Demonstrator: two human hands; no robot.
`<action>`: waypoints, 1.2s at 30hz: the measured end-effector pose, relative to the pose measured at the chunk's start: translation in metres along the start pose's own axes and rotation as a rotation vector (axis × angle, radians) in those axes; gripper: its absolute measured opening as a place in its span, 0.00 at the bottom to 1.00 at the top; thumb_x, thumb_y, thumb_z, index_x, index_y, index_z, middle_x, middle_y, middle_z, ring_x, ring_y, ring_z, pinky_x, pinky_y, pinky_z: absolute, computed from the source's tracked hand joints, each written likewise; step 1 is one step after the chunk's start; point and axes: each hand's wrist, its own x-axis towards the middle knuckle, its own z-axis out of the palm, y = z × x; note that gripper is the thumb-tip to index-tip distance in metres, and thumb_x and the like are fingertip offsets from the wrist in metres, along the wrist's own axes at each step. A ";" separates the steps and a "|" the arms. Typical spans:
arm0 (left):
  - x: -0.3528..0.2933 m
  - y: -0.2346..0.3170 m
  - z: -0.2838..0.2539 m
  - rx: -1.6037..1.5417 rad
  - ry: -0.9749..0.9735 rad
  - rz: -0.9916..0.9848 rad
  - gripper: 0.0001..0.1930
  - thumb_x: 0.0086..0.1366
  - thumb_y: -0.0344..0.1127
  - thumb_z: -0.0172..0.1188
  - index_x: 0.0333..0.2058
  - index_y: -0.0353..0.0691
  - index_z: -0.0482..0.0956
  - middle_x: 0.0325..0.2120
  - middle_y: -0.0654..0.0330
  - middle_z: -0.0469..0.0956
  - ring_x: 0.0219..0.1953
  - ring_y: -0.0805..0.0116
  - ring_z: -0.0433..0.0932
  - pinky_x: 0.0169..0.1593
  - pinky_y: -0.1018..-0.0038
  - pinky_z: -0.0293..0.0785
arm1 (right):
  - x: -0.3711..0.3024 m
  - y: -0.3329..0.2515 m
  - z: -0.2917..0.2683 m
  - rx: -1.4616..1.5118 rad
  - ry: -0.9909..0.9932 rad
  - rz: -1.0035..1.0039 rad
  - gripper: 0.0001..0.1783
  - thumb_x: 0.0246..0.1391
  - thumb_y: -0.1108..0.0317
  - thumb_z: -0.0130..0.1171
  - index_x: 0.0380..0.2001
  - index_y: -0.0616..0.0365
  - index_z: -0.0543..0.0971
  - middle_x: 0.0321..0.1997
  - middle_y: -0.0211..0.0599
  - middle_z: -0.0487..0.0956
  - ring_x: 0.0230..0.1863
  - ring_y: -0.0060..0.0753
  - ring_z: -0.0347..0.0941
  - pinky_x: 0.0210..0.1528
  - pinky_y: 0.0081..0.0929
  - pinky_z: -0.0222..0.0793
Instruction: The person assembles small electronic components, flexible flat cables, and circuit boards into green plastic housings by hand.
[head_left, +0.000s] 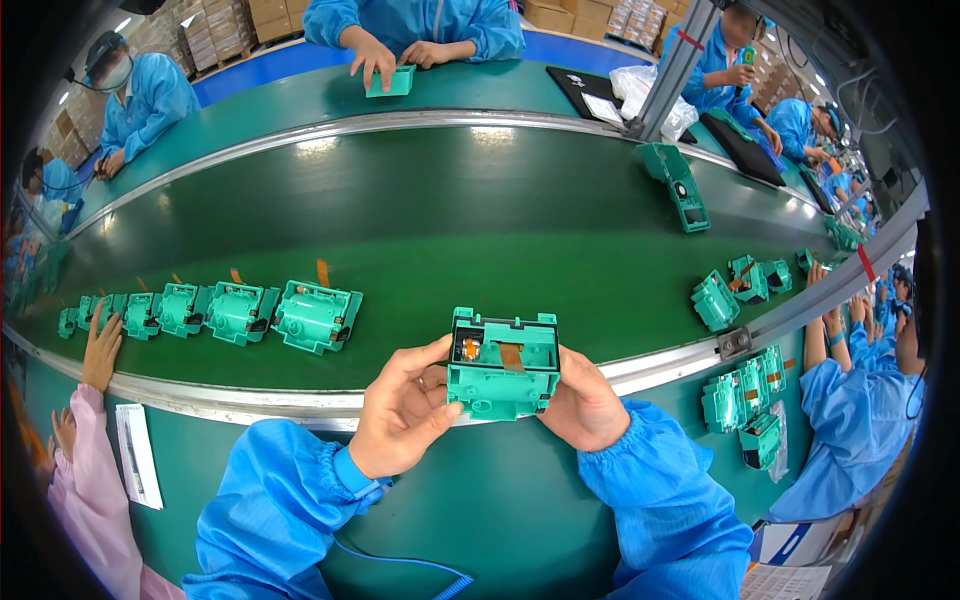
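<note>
Above the near metal rail I hold a green plastic housing (500,385) between both hands. Its upper part is a dark-rimmed frame with an orange-brown ribbon strip and a small shiny metallic part inside. My left hand (405,405) grips the left side, thumb at the lower corner and index finger along the upper edge. On the opposite side my right hand (588,400) presses against the edge; some of its fingers are hidden behind the housing. A blue band circles my left wrist, and a coiled blue cord (420,562) lies below it.
Several similar green housings (318,316) line the green conveyor belt (430,230) at left. More housings (716,300) sit at right and beside the near rail (690,372). A pink-sleeved person's hand (100,350) reaches in at left. A metal post (676,70) rises at right.
</note>
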 end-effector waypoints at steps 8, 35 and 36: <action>0.005 0.005 0.000 -0.032 0.061 -0.091 0.30 0.55 0.18 0.50 0.56 0.37 0.52 0.49 0.51 0.62 0.48 0.63 0.66 0.51 0.67 0.66 | 0.002 0.006 -0.004 0.033 0.081 -0.020 0.20 0.55 0.63 0.47 0.49 0.61 0.65 0.48 0.35 0.70 0.49 0.28 0.65 0.51 0.31 0.60; -0.001 0.010 0.003 0.926 0.111 0.140 0.44 0.35 0.26 0.65 0.54 0.36 0.54 0.52 0.50 0.57 0.55 0.55 0.59 0.57 0.63 0.55 | -0.009 0.010 0.024 -0.365 0.082 -0.312 0.15 0.52 0.75 0.50 0.45 0.66 0.66 0.41 0.38 0.72 0.44 0.24 0.67 0.47 0.22 0.62; -0.001 0.012 0.004 0.960 0.105 0.154 0.44 0.35 0.26 0.65 0.53 0.36 0.54 0.51 0.49 0.58 0.54 0.54 0.59 0.56 0.63 0.55 | -0.010 0.009 0.025 -0.345 0.093 -0.262 0.15 0.53 0.75 0.49 0.44 0.66 0.67 0.41 0.38 0.72 0.43 0.23 0.68 0.46 0.21 0.63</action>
